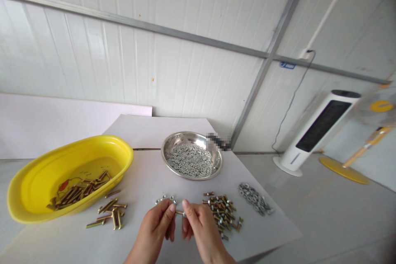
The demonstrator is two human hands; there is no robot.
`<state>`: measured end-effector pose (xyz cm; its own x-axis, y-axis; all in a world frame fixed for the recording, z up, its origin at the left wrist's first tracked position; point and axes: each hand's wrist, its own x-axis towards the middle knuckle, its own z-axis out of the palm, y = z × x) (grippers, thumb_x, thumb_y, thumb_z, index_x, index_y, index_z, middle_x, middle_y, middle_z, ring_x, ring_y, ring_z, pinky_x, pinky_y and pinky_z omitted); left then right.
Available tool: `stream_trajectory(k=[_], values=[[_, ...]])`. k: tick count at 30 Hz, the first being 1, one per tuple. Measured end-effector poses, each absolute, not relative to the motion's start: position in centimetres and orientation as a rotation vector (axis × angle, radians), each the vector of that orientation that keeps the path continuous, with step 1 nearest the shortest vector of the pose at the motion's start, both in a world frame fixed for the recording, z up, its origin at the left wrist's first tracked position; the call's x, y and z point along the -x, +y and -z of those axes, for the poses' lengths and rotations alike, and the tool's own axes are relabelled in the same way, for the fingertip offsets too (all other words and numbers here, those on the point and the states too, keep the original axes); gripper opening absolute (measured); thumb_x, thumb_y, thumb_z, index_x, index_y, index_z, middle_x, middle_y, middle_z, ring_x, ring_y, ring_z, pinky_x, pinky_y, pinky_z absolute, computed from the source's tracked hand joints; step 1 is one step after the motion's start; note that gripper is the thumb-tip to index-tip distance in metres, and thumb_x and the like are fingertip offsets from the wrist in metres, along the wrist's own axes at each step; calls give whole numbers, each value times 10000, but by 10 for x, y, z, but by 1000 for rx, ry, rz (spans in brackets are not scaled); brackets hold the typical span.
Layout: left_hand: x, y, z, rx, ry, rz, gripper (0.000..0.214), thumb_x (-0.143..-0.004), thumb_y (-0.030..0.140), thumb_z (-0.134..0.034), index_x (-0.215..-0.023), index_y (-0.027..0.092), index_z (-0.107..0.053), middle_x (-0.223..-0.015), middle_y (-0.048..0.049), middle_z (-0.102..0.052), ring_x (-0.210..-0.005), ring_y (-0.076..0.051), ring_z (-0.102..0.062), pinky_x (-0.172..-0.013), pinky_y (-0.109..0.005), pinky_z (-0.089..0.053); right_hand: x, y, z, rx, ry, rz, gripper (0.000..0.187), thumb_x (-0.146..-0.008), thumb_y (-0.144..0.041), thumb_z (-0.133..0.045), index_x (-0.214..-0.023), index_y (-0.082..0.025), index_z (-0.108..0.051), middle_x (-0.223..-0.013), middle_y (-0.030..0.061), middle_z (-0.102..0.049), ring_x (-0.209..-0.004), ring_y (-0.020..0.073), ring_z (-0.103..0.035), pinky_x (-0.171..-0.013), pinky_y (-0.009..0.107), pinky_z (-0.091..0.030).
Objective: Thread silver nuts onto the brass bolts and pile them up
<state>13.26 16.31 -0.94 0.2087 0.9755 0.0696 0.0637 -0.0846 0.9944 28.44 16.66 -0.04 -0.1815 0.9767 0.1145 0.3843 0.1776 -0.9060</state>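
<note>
Left hand (156,223) and right hand (201,226) pinch a brass bolt (179,212).

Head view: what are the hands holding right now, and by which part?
A brass-coloured bolt, held crosswise at both ends: the left hand and right hand each pinch one end between thumb and fingers, leaving the middle of its shank showing.

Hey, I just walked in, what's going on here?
A person pinches a short brass-coloured bolt between their left hand and right hand, above a white table. A few small silver nuts lie just ahead of the hands, and a heap of brass-coloured bolts lies to the right. A round steel dish holds many more silver nuts, and a yellow oval plastic tub holds more bolts.
</note>
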Motion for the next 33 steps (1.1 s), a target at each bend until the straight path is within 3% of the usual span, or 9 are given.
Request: stream_trajectory(k=[3,5,7,11,14,21,28,33], values=[[-132,164,8,-1374,1103,-1112,448,-939,561,-440,-687,200,-523,-476,23,-553,-462,-137,-495,-517,-245,-375,-286,168,-4,1219,-1691,-917,406,-979,-515,-443,-813,-195,-630,-635,11,-647,-558,155,-603,-534,225,-442],[-131,165,8,-1329,1123,-1144,461,-921,582,-459,-669,200,-519,-455,24,-550,-452,-132,-483,-507,-240,-362,-286,168,-8,1141,-1669,-874,264,-944,-447,-536,-1019,-210,-627,-830,32,-698,-684,169,-646,-606,235,-486],[-130,166,10,-1269,1110,-1166,467,-904,597,-481,-663,198,-521,-443,28,-547,-436,-123,-463,-490,-234,-344,-285,168,-10,1092,-1657,-839,246,-886,-309,-624,-1117,-228,-599,-978,38,-700,-751,165,-660,-654,237,-507],[-130,168,14,-1152,1056,-1177,462,-880,603,-521,-672,190,-529,-434,35,-545,-417,-107,-441,-467,-221,-313,-282,169,-8,1067,-1719,-717,372,-759,-19,-600,-1051,-248,-621,-1011,3,-678,-737,128,-653,-650,206,-500],[-129,168,13,-1130,1052,-1175,473,-872,610,-530,-659,188,-530,-421,29,-550,-407,-103,-433,-456,-221,-292,-283,171,-8,1071,-1777,-665,334,-757,19,-576,-948,-240,-664,-912,-10,-684,-740,131,-652,-648,199,-493],[-129,167,8,-1276,1114,-1174,446,-915,573,-487,-674,199,-519,-444,38,-540,-449,-124,-454,-502,-233,-336,-285,169,-14,1187,-1748,-685,105,-887,-235,-630,-953,-205,-707,-841,37,-744,-755,189,-679,-672,238,-490],[-132,163,10,-1364,1038,-1124,363,-930,522,-503,-768,199,-531,-496,54,-528,-454,-119,-457,-501,-226,-348,-284,165,-12,1278,-1682,-943,525,-983,-540,-432,-604,-196,-546,-518,15,-620,-493,153,-605,-510,216,-436],[-134,161,8,-1326,1044,-1114,408,-917,556,-500,-727,198,-541,-463,43,-546,-435,-124,-463,-495,-233,-346,-287,167,-6,1312,-1640,-930,616,-981,-587,-383,-518,-199,-506,-453,12,-575,-440,147,-563,-496,228,-432]])
